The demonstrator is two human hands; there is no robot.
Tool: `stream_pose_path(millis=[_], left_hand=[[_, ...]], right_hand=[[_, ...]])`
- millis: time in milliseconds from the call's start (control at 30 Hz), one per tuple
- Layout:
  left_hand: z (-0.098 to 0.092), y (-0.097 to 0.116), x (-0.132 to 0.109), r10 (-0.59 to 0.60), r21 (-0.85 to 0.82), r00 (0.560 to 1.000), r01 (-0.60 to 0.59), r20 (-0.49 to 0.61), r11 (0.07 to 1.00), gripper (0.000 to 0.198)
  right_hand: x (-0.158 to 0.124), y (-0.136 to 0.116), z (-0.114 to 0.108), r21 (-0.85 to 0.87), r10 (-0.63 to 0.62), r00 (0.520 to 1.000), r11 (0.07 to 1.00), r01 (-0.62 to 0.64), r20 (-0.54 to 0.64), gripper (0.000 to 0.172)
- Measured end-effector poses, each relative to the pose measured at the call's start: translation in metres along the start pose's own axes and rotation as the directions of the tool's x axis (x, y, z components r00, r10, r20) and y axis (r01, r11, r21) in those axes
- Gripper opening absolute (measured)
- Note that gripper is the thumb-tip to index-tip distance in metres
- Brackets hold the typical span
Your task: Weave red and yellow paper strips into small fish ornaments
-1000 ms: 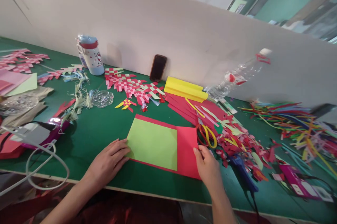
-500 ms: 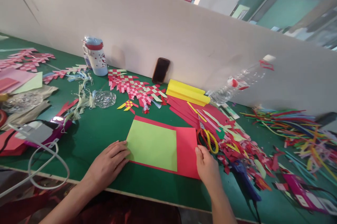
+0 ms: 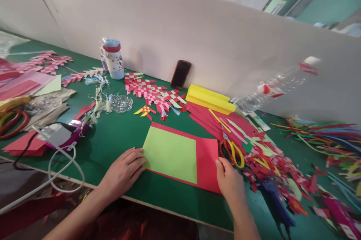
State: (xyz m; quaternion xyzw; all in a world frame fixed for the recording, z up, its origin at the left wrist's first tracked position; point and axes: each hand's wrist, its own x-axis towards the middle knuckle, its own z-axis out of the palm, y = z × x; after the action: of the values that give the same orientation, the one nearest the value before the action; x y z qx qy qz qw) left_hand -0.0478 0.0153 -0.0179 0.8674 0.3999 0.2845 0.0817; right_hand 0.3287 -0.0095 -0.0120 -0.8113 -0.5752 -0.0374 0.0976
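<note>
A light green sheet of paper (image 3: 170, 153) lies on top of a larger red sheet of paper (image 3: 208, 163), whose right part and thin top and bottom strips show. At the left edge of the sheets, my left hand (image 3: 125, 170) lies with its fingers stretched and fingertips touching the paper; its thumb is hidden. My right hand (image 3: 229, 178) pinches the red sheet's right edge, thumb on top and the other fingers mostly out of sight. Just beyond that hand rests a pair of scissors (image 3: 235, 153) with yellow and red handles.
Several woven paper fish (image 3: 152, 91) lie behind, with a drink bottle (image 3: 115, 59), a phone (image 3: 181, 74) and folded yellow paper (image 3: 210, 99). To the right are paper scraps (image 3: 278, 165), a blue glue gun (image 3: 275, 198) and a leaning plastic bottle (image 3: 270, 89). A white cable (image 3: 66, 153) loops at left.
The whole view has shifted, so everything on the table appears slightly further right, and more shows at the left. Both hands keep their places at the paper's edges.
</note>
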Motion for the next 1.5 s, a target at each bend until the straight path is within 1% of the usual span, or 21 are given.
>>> stream_pose_path(millis=[100, 200, 300, 367, 400, 433, 500, 567, 600, 700, 767, 867, 1100, 1267, 1500], left_hand=[[-0.001, 0.001, 0.000, -0.006, -0.006, 1.000, 0.006, 0.006, 1.000, 0.021], [-0.001, 0.000, 0.000, -0.010, -0.007, 1.000, 0.010, 0.012, 1.000, 0.022], [-0.002, 0.000, 0.001, -0.007, -0.012, 1.000, 0.007, 0.019, 1.000, 0.022], [-0.002, 0.001, 0.002, -0.013, -0.018, 1.000, 0.013, 0.017, 1.000, 0.022], [-0.003, 0.001, 0.002, -0.018, -0.018, 1.000, 0.018, 0.013, 1.000, 0.022], [-0.003, 0.001, 0.002, -0.021, -0.014, 1.000, 0.021, 0.010, 1.000, 0.022], [-0.004, 0.002, 0.003, -0.030, 0.007, 0.999, 0.030, 0.009, 1.000, 0.022], [-0.006, 0.002, 0.003, -0.081, 0.047, 0.997, 0.080, 0.011, 0.996, 0.024], [-0.007, 0.002, 0.003, -0.123, 0.070, 0.992, 0.122, 0.011, 0.990, 0.027], [-0.009, 0.003, 0.003, -0.236, 0.111, 0.972, 0.234, 0.010, 0.966, 0.037], [-0.010, 0.004, 0.004, -0.259, 0.109, 0.966, 0.257, 0.002, 0.960, 0.039], [-0.010, 0.003, 0.005, -0.261, 0.100, 0.965, 0.261, -0.008, 0.960, 0.038], [-0.011, 0.002, 0.005, -0.256, 0.067, 0.966, 0.254, 0.024, 0.965, 0.035], [-0.011, 0.001, 0.005, -0.255, 0.060, 0.966, 0.252, 0.040, 0.966, 0.035], [-0.011, 0.001, 0.005, -0.251, 0.069, 0.967, 0.248, 0.044, 0.966, 0.035]], right_hand=[[0.000, 0.001, -0.001, -0.003, -0.026, 0.999, 1.000, 0.025, -0.030, 0.041], [-0.002, -0.004, -0.011, 0.008, -0.084, 0.993, 0.996, 0.085, -0.087, 0.041], [-0.009, -0.020, -0.027, 0.023, -0.166, 0.968, 0.985, 0.174, -0.186, 0.046], [-0.015, -0.038, -0.033, 0.045, -0.263, 0.940, 0.959, 0.279, -0.216, 0.047], [-0.018, -0.048, -0.033, 0.065, -0.335, 0.920, 0.933, 0.354, -0.205, 0.045], [-0.021, -0.058, -0.032, 0.087, -0.420, 0.889, 0.894, 0.440, -0.183, 0.042], [-0.028, -0.076, -0.024, 0.116, -0.585, 0.801, 0.794, 0.597, -0.125, 0.038], [-0.034, -0.088, -0.014, 0.109, -0.686, 0.724, 0.716, 0.690, -0.077, 0.038], [-0.036, -0.092, -0.009, 0.096, -0.708, 0.704, 0.698, 0.710, -0.058, 0.038], [-0.041, -0.094, -0.003, 0.074, -0.714, 0.699, 0.696, 0.714, -0.022, 0.038], [-0.042, -0.093, -0.003, 0.073, -0.714, 0.700, 0.698, 0.713, -0.017, 0.038], [-0.043, -0.091, -0.006, 0.085, -0.716, 0.697, 0.694, 0.715, -0.022, 0.038], [-0.044, -0.094, -0.008, 0.127, -0.703, 0.710, 0.701, 0.701, -0.042, 0.035], [-0.044, -0.095, -0.012, 0.135, -0.718, 0.695, 0.686, 0.715, -0.039, 0.034], [-0.044, -0.095, -0.014, 0.151, -0.717, 0.696, 0.685, 0.712, -0.030, 0.032]])
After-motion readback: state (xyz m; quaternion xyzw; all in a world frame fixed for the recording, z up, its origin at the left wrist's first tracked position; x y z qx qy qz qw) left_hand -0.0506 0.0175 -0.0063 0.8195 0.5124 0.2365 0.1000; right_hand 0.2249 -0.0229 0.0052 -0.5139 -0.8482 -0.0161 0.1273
